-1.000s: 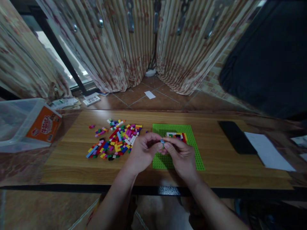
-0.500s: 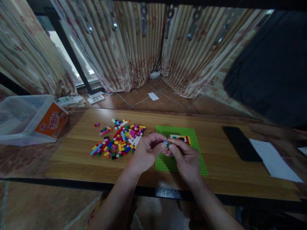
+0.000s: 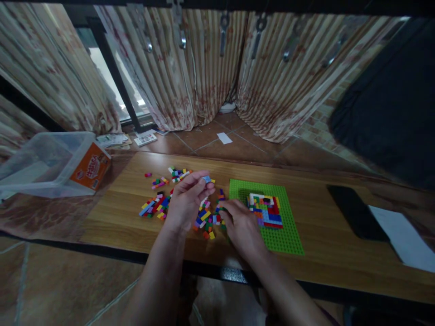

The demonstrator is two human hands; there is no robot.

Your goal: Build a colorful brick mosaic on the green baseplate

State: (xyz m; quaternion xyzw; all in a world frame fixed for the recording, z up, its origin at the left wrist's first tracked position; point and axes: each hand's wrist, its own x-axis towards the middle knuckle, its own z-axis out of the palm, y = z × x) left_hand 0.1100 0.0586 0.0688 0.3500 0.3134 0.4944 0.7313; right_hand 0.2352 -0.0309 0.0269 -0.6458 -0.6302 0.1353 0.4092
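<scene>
My left hand point(image 3: 185, 199) pinches a small light blue toy brick point(image 3: 206, 179) between thumb and fingertips, raised over the loose bricks. My right hand point(image 3: 243, 226) is low at the right side of the loose bricks point(image 3: 205, 215), its fingers curled and fingertips among them; what they grip, if anything, is too small to make out. Right of that hand lies a green baseplate point(image 3: 288, 226). On it stands a low build of bricks point(image 3: 272, 217) in white, red, yellow, blue and other colours. My left hand hides part of the brick pile.
A clear plastic bin point(image 3: 44, 167) with an orange label stands at the left. A black flat object point(image 3: 355, 210) and a white sheet point(image 3: 403, 235) lie at the right of the wooden table point(image 3: 115, 226). Striped curtains point(image 3: 204, 68) hang behind.
My hands were together over the baseplate and have moved apart and left. The left carries the light blue brick; the right has come down to the loose bricks. The brick build is uncovered.
</scene>
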